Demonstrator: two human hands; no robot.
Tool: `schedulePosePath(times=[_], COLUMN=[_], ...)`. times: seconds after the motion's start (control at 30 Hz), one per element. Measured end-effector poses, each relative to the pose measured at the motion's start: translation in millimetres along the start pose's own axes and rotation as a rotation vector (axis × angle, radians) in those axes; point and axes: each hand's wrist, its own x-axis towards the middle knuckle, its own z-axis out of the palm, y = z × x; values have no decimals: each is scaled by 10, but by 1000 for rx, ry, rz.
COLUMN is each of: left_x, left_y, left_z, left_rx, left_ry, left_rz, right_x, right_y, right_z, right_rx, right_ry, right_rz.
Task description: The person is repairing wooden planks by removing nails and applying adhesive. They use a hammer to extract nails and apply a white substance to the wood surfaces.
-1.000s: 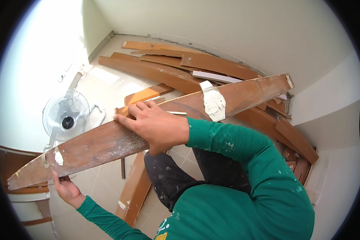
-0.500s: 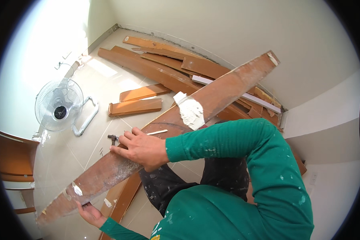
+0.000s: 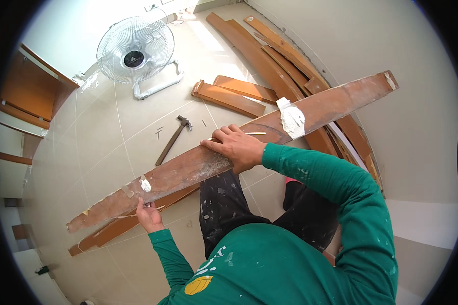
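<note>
White lettering (image 3: 219,251) and a rounded yellow emblem (image 3: 198,285) stand on the green long-sleeved shirt (image 3: 290,262), slanted too steeply to read. A small pale mark on the round black hub (image 3: 134,59) of the fan with a wire guard (image 3: 152,38) is illegible.

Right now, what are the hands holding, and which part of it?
A long brown board. The right hand grips it around the middle, and the left hand holds its near edge, toward the left end.
</note>
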Motion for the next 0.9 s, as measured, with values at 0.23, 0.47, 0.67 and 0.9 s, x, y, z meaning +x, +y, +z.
schedulePosePath(times=[0.23,0.47,0.67,0.9], left_x=[105,455,843,1050], left_y=[-294,-670,-1336,-1822], left_z=[-141,-304,-285,-155], left_rx=[-24,-95,-199,-194], left_ry=[-22,14,33,47], left_rz=[-2,-111,-89,-200], right_x=[359,471,527,452], right_y=[252,469,909,1355], right_z=[343,808,1272,1587], right_rx=[2,3,33,-4], right_ry=[-20,-43,-119,-130], right_rz=[-67,-42,41,108])
